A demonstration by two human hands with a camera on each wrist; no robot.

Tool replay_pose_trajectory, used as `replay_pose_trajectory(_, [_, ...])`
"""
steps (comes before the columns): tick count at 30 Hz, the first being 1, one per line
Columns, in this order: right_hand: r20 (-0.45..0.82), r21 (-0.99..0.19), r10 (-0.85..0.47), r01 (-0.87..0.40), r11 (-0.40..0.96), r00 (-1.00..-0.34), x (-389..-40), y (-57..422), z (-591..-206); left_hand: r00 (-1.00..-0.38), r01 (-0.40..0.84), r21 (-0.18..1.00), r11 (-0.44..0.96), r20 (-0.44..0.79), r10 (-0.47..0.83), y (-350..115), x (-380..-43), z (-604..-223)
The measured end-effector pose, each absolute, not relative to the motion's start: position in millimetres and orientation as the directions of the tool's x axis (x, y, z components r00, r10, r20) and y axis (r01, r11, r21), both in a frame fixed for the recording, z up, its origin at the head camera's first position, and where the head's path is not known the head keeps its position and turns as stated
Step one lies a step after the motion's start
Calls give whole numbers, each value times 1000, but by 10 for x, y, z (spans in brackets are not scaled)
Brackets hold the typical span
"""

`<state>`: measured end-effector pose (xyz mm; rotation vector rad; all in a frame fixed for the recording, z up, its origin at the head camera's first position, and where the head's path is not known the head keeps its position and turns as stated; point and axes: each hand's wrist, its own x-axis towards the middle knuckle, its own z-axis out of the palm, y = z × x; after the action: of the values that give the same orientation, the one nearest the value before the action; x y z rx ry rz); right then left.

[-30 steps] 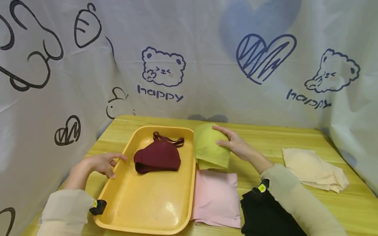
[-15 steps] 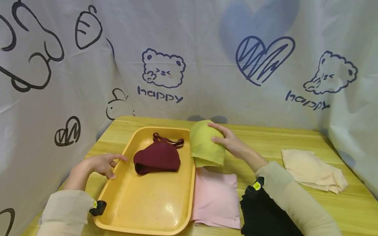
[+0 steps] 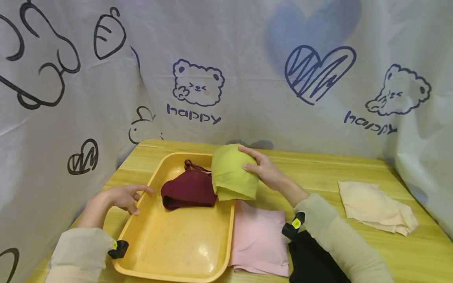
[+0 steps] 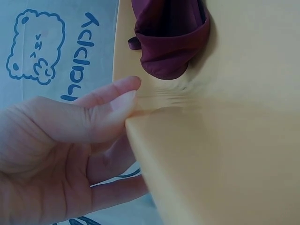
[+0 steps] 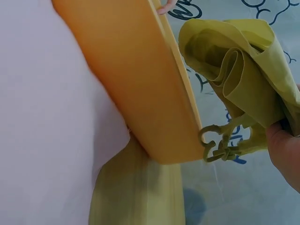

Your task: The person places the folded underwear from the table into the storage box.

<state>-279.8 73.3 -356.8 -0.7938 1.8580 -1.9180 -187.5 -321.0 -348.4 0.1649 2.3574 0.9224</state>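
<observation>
My right hand [image 3: 267,171] grips a folded yellow-green bra [image 3: 231,173] and holds it over the right rim of the yellow tray [image 3: 177,243]. The right wrist view shows its rolled fabric and dangling straps [image 5: 227,152], with my thumb against one side. Inside the tray lies a folded maroon bra [image 3: 191,188], its straps toward the back and its right end partly covered by the yellow-green one. At the tray's left rim my left hand [image 3: 122,198] pinches the edge; in the left wrist view the thumb [image 4: 101,119] lies along it, with other fingers outside the wall.
Right of the tray lies a folded pink garment [image 3: 260,239]. A black garment [image 3: 315,259] sits beside it, partly hidden under my right forearm. Farther right is a folded beige garment [image 3: 375,206]. A white curtain [image 3: 247,90] with drawings encloses the wooden table [image 3: 315,169].
My right hand has moved left with the yellow-green bra, from beside the tray's right rim to over it and partly in front of the maroon bra. My left hand stays at the rim.
</observation>
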Motion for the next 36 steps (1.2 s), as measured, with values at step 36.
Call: replay_pose_trajectory(36, [142,-980,-627,-22,-195,-766,-2757,353,-3637,-821,-91,663,743,-472,321,-3200,-1857,-3475])
